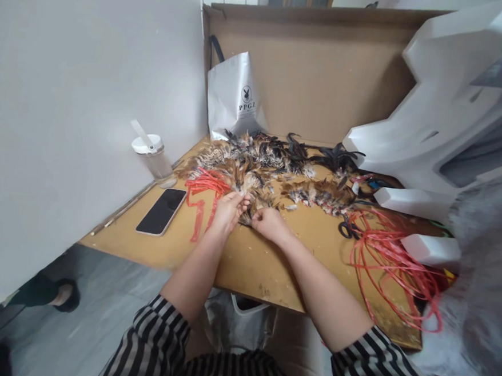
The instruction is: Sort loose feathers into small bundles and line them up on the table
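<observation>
My left hand is closed in a pinch on a small bunch of brown feathers at the middle of the table. Close beside it, my right hand has its fingers curled together at the other side of the same feathers. Just beyond both hands lies a pile of brown, black and speckled feathers. Cut strips of red plastic ribbon lie to the left of my left hand. Another row of brown feathers lies to the right, with black-handled scissors near its end.
A phone and a lidded cup are on the left of the wooden table. A silver bag stands at the back. On the right are tangled red ribbon and white foam pieces. Another person's foot shows at lower left.
</observation>
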A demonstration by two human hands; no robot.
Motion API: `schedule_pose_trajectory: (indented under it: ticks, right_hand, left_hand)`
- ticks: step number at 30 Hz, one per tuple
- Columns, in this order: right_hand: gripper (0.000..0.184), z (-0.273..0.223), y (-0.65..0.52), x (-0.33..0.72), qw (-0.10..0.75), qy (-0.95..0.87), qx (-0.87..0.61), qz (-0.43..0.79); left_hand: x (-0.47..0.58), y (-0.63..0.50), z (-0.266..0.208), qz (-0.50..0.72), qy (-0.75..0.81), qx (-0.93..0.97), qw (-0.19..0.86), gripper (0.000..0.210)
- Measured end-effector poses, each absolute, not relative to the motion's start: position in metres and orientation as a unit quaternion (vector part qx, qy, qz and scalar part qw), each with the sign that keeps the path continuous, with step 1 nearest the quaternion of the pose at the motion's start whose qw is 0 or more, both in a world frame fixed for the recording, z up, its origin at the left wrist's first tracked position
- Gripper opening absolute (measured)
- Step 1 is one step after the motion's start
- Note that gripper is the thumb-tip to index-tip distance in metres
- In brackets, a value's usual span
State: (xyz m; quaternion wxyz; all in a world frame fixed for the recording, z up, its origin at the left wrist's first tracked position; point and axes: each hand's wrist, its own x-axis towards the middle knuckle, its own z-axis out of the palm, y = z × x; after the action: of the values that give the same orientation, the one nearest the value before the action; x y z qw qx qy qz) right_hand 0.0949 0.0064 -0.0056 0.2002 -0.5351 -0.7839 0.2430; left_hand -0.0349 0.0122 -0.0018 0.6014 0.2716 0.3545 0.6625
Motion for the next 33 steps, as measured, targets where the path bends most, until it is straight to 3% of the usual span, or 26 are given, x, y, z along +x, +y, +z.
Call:
schedule_pose_trajectory:
  ticks: [9,19,33]
  right_hand:
    - [0.004,-0.007,0.019,0.107,0.323,-0.626,-0.515,0.489]
    - [0.019,0.006,0.024,0.117,0.384,-0.487,-0.459,0.636]
    - [0.026,0.01,0.026,0.119,0.461,-0.458,-0.409,0.64]
  left_hand:
    - [-0.038,0.012,-0.004,0.666,0.33,0.271,0.612,0.011]
    - [-0.037,0.013,-0.008,0.631,0.337,0.284,0.639,0.012]
    - [-0.025,0.008,-0.009,0.57,0.378,0.353,0.638,0.022]
